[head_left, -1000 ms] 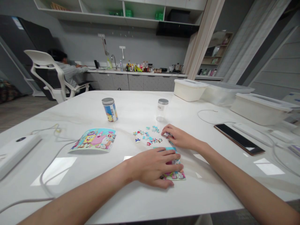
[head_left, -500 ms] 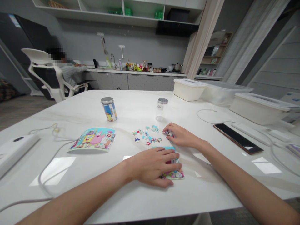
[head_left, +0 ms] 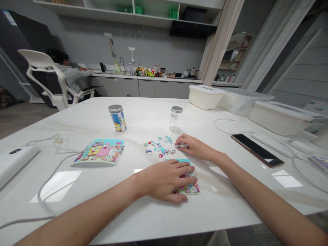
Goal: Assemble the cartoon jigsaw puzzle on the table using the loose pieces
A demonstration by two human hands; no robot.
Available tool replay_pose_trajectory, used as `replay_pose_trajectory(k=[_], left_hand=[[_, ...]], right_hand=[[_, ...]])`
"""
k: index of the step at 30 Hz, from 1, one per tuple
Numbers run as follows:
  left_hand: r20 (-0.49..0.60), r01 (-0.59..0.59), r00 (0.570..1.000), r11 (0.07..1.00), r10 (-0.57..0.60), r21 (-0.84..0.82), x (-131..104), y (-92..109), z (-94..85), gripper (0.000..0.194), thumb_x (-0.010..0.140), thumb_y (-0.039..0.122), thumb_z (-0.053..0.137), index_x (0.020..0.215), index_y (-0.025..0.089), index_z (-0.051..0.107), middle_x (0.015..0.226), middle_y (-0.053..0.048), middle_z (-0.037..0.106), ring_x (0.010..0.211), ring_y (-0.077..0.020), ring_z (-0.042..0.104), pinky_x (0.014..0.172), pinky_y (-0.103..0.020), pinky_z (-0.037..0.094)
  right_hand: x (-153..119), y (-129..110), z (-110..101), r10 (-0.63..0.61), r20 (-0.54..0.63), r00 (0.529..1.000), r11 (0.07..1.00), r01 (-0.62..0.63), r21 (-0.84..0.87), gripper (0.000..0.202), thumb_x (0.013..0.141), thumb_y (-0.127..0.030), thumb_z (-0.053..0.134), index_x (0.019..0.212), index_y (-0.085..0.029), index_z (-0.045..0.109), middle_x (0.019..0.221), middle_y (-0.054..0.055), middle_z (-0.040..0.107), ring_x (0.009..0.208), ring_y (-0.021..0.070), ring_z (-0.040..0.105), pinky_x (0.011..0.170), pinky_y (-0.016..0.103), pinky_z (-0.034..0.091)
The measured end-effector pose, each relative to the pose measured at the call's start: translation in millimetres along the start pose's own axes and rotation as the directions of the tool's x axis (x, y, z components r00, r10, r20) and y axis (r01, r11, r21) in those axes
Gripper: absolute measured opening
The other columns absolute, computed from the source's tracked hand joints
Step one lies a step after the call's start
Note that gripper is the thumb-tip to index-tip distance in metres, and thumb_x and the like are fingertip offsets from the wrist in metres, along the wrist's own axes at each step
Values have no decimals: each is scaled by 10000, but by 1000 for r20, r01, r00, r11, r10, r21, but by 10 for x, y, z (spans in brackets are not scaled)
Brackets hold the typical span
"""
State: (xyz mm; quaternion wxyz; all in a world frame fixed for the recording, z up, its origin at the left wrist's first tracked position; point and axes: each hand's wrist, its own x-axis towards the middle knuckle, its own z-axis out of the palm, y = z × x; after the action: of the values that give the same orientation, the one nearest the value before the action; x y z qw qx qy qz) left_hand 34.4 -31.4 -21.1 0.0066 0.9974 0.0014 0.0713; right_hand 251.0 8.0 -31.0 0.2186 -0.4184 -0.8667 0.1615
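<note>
My left hand [head_left: 167, 181] lies flat, fingers spread, over a colourful cartoon jigsaw [head_left: 188, 189] on the white table. It covers much of that picture. Beyond it, my right hand [head_left: 193, 147] rests with curled fingers at the right edge of a group of loose puzzle pieces [head_left: 161, 147]. Thumb and fingertips close around a puzzle piece [head_left: 178, 146], partly hidden beneath them. To the left lies a slightly curved picture sheet [head_left: 102, 152] with the same kind of cartoon figures.
A printed jar [head_left: 118, 118] and a clear jar [head_left: 175, 119], both silver-lidded, stand behind the pieces. At right are a phone [head_left: 256, 150], cables and storage boxes [head_left: 282, 114]. A white device [head_left: 15, 162] with cables sits at left. A person sits in a chair [head_left: 42, 73] farther back.
My right hand has shifted slightly left toward the loose pieces, and its fingers have drawn in around a piece. My left hand stays on the jigsaw. The camera view has shifted slightly.
</note>
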Motion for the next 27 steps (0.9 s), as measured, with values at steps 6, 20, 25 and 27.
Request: replay_pose_trajectory(k=[6, 20, 25, 27], left_hand=[[-11, 2, 1000, 1000, -2, 2, -2, 2, 5, 469, 922, 486, 456, 1268, 170, 484, 1322, -134, 512, 1185, -258, 485, 991, -351, 378], [-14, 4, 1000, 1000, -4, -1, 2, 1, -3, 449, 922, 481, 467, 1248, 174, 492, 1298, -129, 528, 1164, -257, 498, 975, -348, 382], [-11, 6, 1000, 1000, -6, 4, -6, -3, 3, 453, 926, 487, 455, 1255, 177, 484, 1303, -128, 525, 1169, -254, 496, 977, -347, 381], [-6, 5, 1000, 1000, -5, 7, -9, -2, 4, 453, 929, 485, 451, 1256, 174, 483, 1300, -129, 525, 1172, -255, 493, 975, -349, 382]], right_hand=[[-1, -22, -12, -11, -9, 1000, 1000, 11, -14, 174, 888, -173, 534, 1039, -204, 614, 1064, 67, 568, 981, 184, 583, 886, 335, 477], [7, -40, 0, -3, -27, 1000, 999, 2, -36, 166, 884, -188, 540, 1015, -198, 642, 1011, 66, 557, 876, 179, 601, 799, 326, 505], [2, -11, -10, 20, -25, 999, 996, -23, -87, 159, 887, -175, 530, 1001, -192, 640, 1011, 73, 573, 893, 188, 598, 795, 327, 498], [6, 5, -15, 31, -23, 999, 995, -33, -93, 153, 884, -161, 527, 980, -188, 643, 972, 67, 587, 872, 184, 600, 783, 320, 496]])
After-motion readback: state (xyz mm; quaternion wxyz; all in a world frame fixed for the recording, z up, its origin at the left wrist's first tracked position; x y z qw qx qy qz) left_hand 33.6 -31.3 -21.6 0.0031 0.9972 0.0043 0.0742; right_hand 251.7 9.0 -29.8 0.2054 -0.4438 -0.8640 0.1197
